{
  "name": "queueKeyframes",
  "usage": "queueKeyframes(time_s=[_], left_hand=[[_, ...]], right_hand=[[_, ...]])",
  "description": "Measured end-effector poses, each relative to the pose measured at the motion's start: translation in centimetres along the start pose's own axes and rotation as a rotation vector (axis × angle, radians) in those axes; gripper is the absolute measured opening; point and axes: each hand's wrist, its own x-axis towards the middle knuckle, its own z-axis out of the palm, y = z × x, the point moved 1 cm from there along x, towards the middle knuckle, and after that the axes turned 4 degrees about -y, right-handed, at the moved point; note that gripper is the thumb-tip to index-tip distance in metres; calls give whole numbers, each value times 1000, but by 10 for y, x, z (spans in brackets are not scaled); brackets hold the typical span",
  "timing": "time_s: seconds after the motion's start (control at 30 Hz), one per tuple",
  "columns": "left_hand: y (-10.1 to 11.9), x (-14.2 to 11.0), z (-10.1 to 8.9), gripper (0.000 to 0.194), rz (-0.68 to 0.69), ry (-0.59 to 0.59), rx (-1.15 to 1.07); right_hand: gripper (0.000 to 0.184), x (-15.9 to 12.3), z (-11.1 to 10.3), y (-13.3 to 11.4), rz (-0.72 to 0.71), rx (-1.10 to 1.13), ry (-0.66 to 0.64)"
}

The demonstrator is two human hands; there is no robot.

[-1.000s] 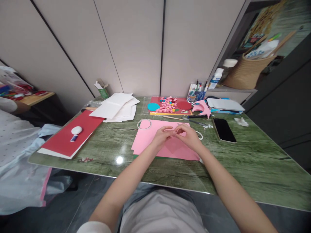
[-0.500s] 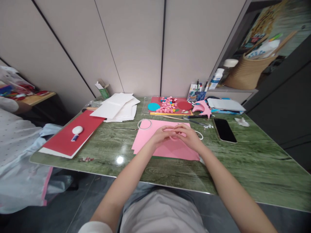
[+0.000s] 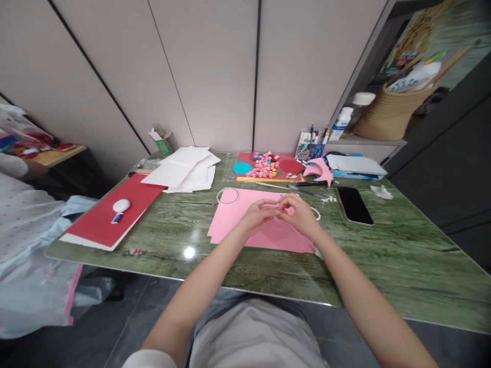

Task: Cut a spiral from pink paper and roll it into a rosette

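Observation:
My left hand (image 3: 259,214) and my right hand (image 3: 296,210) meet above a stack of pink paper sheets (image 3: 230,220), fingertips nearly touching. Both hands are closed in a pinch on a small pink piece, mostly hidden by the fingers and hard to tell from the pink paper behind. A thin pale ring (image 3: 227,196) lies on the stack's upper left corner. Part of a white ring (image 3: 316,213) shows just right of my right hand. Dark green paper peeks out under the stack's front edge.
Behind the stack are small pink pieces (image 3: 264,166) on a red sheet, and pens. A phone (image 3: 354,205) lies to the right, with a pink cut-out (image 3: 320,171) behind. At left are white papers (image 3: 180,166) and a red sheet (image 3: 103,225); a person sits beyond.
My fingers have shifted slightly: the right hand's fingers are more bent and pinched. The pink piece between the hands shows less than before. Things on the table stay put.

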Motion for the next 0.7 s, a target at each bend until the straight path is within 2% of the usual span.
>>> queueKeyframes(time_s=[0.2, 0.4, 0.7], left_hand=[[-1, 0, -1, 41, 24, 5, 47], [2, 3, -9, 43, 4, 21, 0], [11, 0, -7, 39, -8, 0, 118]], right_hand=[[7, 0, 2, 0, -6, -21, -2], [9, 0, -3, -4, 3, 14, -10], [21, 0, 2, 5, -11, 33, -166]])
